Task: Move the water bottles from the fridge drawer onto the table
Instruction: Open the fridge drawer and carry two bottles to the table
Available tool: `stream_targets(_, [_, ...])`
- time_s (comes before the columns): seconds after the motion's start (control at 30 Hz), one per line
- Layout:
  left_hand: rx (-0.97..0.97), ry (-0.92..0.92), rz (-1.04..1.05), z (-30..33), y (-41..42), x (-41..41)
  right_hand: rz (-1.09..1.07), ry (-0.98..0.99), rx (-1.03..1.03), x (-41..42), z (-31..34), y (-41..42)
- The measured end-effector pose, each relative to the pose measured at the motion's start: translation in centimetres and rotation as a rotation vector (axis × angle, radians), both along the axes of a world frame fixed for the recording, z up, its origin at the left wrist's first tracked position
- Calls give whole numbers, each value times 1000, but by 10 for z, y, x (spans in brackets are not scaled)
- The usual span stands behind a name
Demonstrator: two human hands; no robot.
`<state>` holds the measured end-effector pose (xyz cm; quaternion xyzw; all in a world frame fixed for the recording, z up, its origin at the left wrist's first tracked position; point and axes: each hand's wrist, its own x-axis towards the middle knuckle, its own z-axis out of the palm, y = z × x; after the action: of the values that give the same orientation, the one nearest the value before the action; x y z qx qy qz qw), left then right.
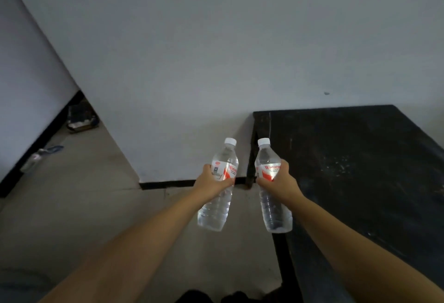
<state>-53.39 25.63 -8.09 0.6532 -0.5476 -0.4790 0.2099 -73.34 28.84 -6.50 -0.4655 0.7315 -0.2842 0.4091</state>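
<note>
The left hand (212, 182) grips 1 water bottle (219, 187) over the floor (96, 206) while the right hand (278, 183) grips another bottle (272, 197) at the edge of the black table (360, 170).

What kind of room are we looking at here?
Probably a plain, dim indoor room, perhaps a home or workshop: bare white wall, pale tiled floor, and a worn black table.

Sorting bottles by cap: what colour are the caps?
White, on both bottles, in the head view.

Two held bottles (217, 187) beside table (360, 158)
</note>
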Motion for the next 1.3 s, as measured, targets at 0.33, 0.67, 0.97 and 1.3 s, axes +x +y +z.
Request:
stream_targets(0.33, [29,7,-334,-10,-168,-87,-375,8,44,-66,-7,-98])
stream_targets(0.67, [-3,-51,-672,4,-308,-185,-747,-46,36,-106,0,-180])
stream_targets(0.97, [51,33,-847,-9,-336,-332,-984,-35,28,-209,-4,-184])
stream_targets(1.3, [41,107,-903,-7,-368,-477,-1126,-23,-94,-326,5,-214])
